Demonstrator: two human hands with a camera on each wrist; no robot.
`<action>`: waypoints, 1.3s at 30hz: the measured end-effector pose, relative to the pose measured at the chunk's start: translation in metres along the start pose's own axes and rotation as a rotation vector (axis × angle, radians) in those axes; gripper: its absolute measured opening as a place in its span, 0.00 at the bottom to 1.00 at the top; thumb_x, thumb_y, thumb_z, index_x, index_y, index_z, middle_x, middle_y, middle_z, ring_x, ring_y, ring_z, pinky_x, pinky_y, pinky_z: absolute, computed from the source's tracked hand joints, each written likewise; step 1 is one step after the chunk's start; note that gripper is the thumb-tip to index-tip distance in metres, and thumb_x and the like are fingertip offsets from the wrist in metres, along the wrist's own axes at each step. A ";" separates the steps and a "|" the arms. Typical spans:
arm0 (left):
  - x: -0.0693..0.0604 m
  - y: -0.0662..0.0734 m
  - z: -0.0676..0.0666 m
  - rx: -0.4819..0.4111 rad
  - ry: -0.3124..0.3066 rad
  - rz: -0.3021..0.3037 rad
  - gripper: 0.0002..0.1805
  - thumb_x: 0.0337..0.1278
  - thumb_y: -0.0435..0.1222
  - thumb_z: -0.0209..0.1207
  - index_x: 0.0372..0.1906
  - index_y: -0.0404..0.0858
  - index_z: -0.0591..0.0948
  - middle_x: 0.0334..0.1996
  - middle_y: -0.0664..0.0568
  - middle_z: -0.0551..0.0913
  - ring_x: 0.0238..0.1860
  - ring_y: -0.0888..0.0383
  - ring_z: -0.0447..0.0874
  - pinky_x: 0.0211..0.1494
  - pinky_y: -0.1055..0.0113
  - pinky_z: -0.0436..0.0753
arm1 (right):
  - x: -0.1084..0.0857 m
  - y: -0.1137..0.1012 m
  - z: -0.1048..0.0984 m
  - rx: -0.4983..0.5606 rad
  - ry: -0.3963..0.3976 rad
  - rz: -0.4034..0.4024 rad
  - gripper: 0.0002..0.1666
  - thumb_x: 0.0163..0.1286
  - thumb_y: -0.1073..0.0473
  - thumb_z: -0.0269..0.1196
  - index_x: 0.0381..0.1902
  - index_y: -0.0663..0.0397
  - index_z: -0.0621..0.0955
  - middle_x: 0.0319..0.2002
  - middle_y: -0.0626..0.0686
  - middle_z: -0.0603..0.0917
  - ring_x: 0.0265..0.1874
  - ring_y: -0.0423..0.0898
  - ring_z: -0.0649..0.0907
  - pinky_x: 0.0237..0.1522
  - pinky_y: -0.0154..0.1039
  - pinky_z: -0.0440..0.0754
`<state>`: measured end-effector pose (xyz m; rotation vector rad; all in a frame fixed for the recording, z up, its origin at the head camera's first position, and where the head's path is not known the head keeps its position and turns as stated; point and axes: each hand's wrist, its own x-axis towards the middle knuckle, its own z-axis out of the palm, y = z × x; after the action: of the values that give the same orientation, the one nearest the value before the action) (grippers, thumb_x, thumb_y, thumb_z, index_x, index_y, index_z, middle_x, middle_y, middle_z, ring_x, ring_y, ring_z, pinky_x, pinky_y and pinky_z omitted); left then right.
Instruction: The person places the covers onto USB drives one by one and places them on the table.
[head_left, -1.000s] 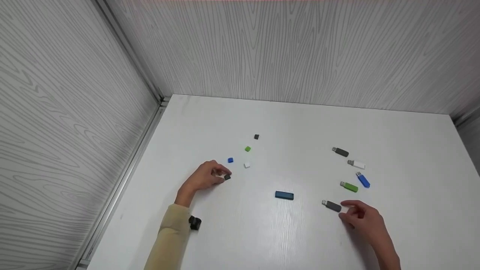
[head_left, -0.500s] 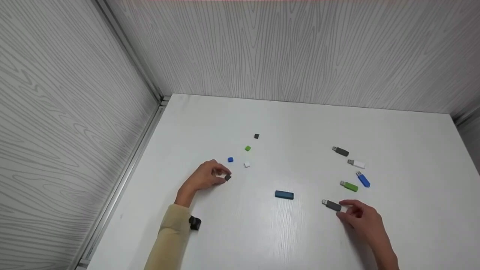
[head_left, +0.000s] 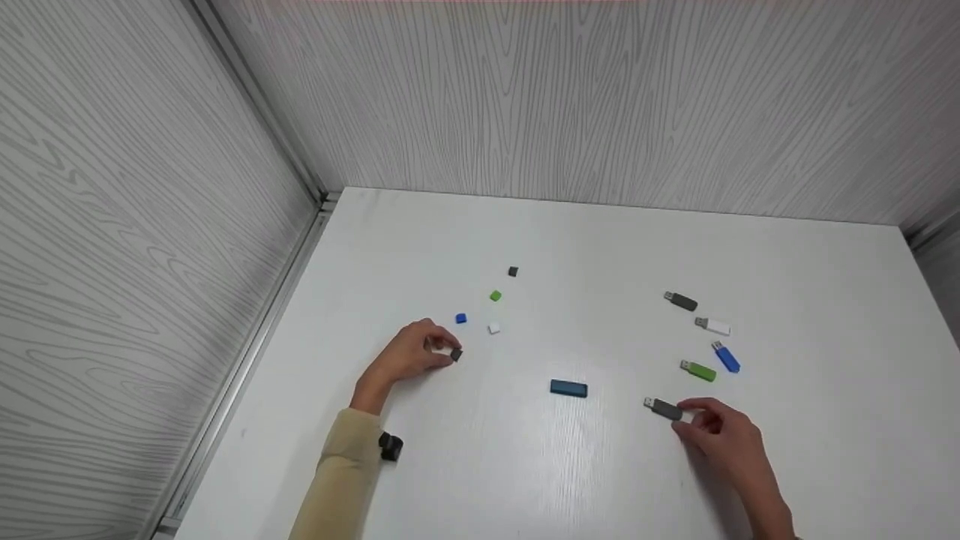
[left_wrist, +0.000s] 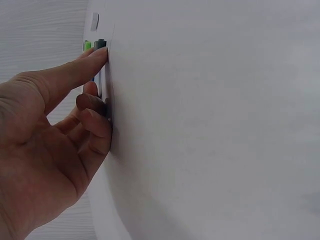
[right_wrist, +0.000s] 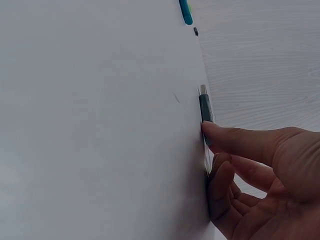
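Observation:
My left hand [head_left: 412,351] pinches a small dark grey cap [head_left: 456,354] between thumb and finger at the left of the white table. Over on the right, my right hand [head_left: 724,442] has thumb and finger at the rear end of a dark grey USB stick [head_left: 664,409] and pinches it; its metal plug points left. The right wrist view shows that stick [right_wrist: 205,107] flat on the table with the thumb against it. Between the hands lies a dark blue stick-shaped piece [head_left: 568,388].
Loose caps lie beyond the left hand: blue [head_left: 461,319], white [head_left: 494,328], green [head_left: 496,295] and black [head_left: 513,271]. Uncapped USB sticks lie beyond the right hand: green [head_left: 698,370], blue [head_left: 726,357], white [head_left: 712,325] and dark grey [head_left: 681,301]. Wood-grain panels [head_left: 570,97] border the table.
My right hand has shifted slightly left, its fingertips closing on the end of the dark grey USB stick. The left hand stays almost still with the cap.

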<state>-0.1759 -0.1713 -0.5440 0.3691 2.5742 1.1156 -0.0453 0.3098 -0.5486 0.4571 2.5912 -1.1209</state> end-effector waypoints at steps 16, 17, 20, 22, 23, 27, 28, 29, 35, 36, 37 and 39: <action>-0.001 -0.005 0.006 0.001 0.047 -0.034 0.12 0.62 0.34 0.72 0.50 0.44 0.90 0.45 0.50 0.84 0.47 0.55 0.78 0.55 0.58 0.77 | 0.000 0.000 0.001 -0.014 0.012 -0.002 0.25 0.71 0.55 0.71 0.62 0.58 0.83 0.37 0.53 0.83 0.39 0.49 0.77 0.33 0.34 0.74; -0.001 -0.004 0.006 0.004 0.048 -0.035 0.12 0.61 0.34 0.73 0.50 0.45 0.89 0.45 0.51 0.84 0.47 0.55 0.78 0.55 0.58 0.77 | 0.000 0.000 0.002 -0.013 0.012 -0.002 0.25 0.71 0.55 0.71 0.62 0.58 0.83 0.37 0.53 0.83 0.39 0.49 0.77 0.33 0.33 0.74; -0.001 -0.003 0.007 0.021 0.052 -0.037 0.13 0.60 0.35 0.73 0.49 0.45 0.89 0.44 0.51 0.83 0.47 0.55 0.78 0.55 0.58 0.77 | -0.001 0.000 0.002 -0.007 0.013 0.002 0.25 0.71 0.55 0.71 0.62 0.58 0.83 0.37 0.53 0.83 0.39 0.50 0.77 0.33 0.33 0.74; -0.001 -0.003 0.008 0.027 0.056 -0.036 0.12 0.60 0.35 0.74 0.49 0.46 0.89 0.43 0.51 0.83 0.47 0.55 0.78 0.55 0.59 0.77 | -0.001 -0.001 0.002 -0.004 0.014 0.007 0.25 0.71 0.55 0.71 0.63 0.58 0.83 0.37 0.53 0.83 0.40 0.50 0.77 0.34 0.33 0.74; -0.002 -0.003 0.008 0.029 0.060 -0.035 0.12 0.60 0.35 0.74 0.48 0.46 0.89 0.43 0.52 0.83 0.46 0.56 0.78 0.54 0.59 0.77 | -0.001 -0.001 0.002 -0.005 0.014 0.009 0.25 0.71 0.55 0.71 0.63 0.57 0.83 0.37 0.53 0.83 0.40 0.50 0.77 0.34 0.33 0.74; -0.002 -0.004 0.009 0.024 0.071 -0.029 0.11 0.61 0.36 0.73 0.47 0.47 0.89 0.43 0.52 0.83 0.45 0.56 0.77 0.52 0.60 0.76 | -0.002 -0.001 0.002 -0.007 0.014 0.017 0.25 0.71 0.55 0.70 0.63 0.58 0.82 0.38 0.54 0.83 0.40 0.50 0.76 0.35 0.34 0.74; -0.002 -0.005 0.009 0.022 0.072 -0.027 0.10 0.61 0.36 0.73 0.47 0.47 0.89 0.43 0.53 0.83 0.45 0.56 0.77 0.52 0.61 0.76 | -0.002 -0.001 0.002 -0.008 0.014 0.017 0.25 0.71 0.54 0.70 0.63 0.58 0.82 0.38 0.54 0.83 0.40 0.50 0.76 0.35 0.34 0.75; -0.002 -0.005 0.009 0.023 0.074 -0.025 0.10 0.61 0.36 0.73 0.47 0.47 0.89 0.43 0.53 0.83 0.45 0.57 0.77 0.52 0.61 0.76 | -0.002 -0.001 0.002 -0.010 0.014 0.018 0.25 0.71 0.54 0.70 0.63 0.57 0.82 0.38 0.54 0.83 0.40 0.50 0.76 0.35 0.34 0.75; -0.003 -0.006 0.008 0.005 0.069 -0.016 0.11 0.62 0.36 0.73 0.48 0.46 0.90 0.43 0.52 0.84 0.45 0.57 0.78 0.53 0.61 0.76 | -0.001 0.000 0.002 -0.008 0.015 0.011 0.25 0.71 0.54 0.70 0.62 0.58 0.83 0.37 0.54 0.83 0.40 0.50 0.77 0.36 0.34 0.75; -0.003 -0.007 0.008 -0.001 0.068 -0.015 0.11 0.62 0.36 0.73 0.48 0.46 0.90 0.43 0.52 0.84 0.45 0.57 0.78 0.53 0.61 0.76 | -0.001 0.000 0.002 -0.006 0.014 0.006 0.25 0.71 0.54 0.70 0.62 0.58 0.83 0.37 0.54 0.83 0.40 0.50 0.77 0.36 0.35 0.74; -0.003 -0.007 0.007 -0.006 0.066 -0.013 0.11 0.62 0.36 0.73 0.48 0.46 0.90 0.43 0.52 0.84 0.44 0.57 0.77 0.52 0.61 0.76 | -0.001 0.000 0.002 -0.007 0.014 0.003 0.25 0.71 0.54 0.71 0.62 0.57 0.83 0.37 0.53 0.83 0.40 0.50 0.77 0.36 0.34 0.74; -0.003 -0.007 0.007 -0.015 0.064 -0.011 0.10 0.62 0.36 0.73 0.48 0.46 0.90 0.43 0.52 0.84 0.43 0.57 0.77 0.51 0.61 0.76 | -0.001 0.001 0.002 -0.011 0.016 -0.008 0.25 0.71 0.54 0.71 0.62 0.56 0.83 0.37 0.53 0.83 0.40 0.49 0.77 0.36 0.34 0.74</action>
<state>-0.1711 -0.1729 -0.5534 0.3203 2.6182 1.1601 -0.0435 0.3084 -0.5499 0.4562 2.6134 -1.1100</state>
